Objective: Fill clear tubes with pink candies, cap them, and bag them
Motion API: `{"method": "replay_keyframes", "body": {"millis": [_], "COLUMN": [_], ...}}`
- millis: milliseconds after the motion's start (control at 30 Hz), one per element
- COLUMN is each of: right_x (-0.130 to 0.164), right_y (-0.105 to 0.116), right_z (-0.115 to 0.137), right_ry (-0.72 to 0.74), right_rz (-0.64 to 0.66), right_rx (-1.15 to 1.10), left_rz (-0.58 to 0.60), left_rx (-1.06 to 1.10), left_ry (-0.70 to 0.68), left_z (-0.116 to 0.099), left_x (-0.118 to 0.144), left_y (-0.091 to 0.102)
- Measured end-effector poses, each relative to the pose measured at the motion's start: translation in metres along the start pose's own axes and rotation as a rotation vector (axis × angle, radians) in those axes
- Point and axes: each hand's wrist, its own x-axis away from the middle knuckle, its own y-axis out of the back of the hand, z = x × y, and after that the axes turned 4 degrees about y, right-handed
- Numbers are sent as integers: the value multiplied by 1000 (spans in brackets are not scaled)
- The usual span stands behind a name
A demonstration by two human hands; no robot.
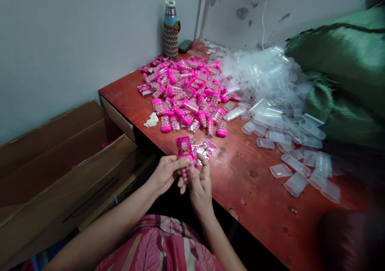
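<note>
Your left hand (165, 172) and right hand (200, 183) meet just off the near edge of the surface (240, 170), both closed on one small tube (185, 160). The left pinches its side with thumb and fingers; the right holds it from below and from the right, fingers curled around the lower part. The tube stands roughly upright between them, a pink label (184, 146) showing on its upper part and small pink balls visible through the clear lower part.

It looks light and rigid, a thin plastic shell that would probably dent if squeezed hard. The smooth plastic and glossy label are likely slippery, so grip across the flat sides rather than at the ends, and keep the capped end from being pushed loose.

Just beyond your hands a few loose labels (206, 147) lie flat on the surface. Further back sits a heap of filled tubes (186, 92) with pink caps, and to its right a wide spread of empty clear tubes (279, 114) reaching toward a green sack (339, 62). A crumpled white scrap (151, 120) lies near the heap's left edge. A bottle (171, 28) in a knitted sleeve stands by the wall, and an open cardboard box (60, 162) sits to your left, below the surface.
</note>
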Motion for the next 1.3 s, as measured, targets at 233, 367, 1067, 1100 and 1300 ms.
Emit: {"method": "replay_keyframes", "body": {"millis": [233,367,1067,1100,1300], "right_x": [4,4,5,5,9], "right_y": [3,5,-2,-3,2], "right_z": [-5,-6,-3,-3,-4], "right_ry": [104,109,-66,-72,-124], "right_rz": [-77,-82,-20,-34,15], "right_rx": [268,236,-126,-163,-236], "left_rz": [-31,-81,-37,-28,-123], "left_rx": [-20,-37,8,6,41], "left_ry": [-28,-64,37,44,10], "left_z": [0,4,7,8,0], "left_x": [2,2,7,8,8], "left_y": [-1,-7,-3,-2,0]}}
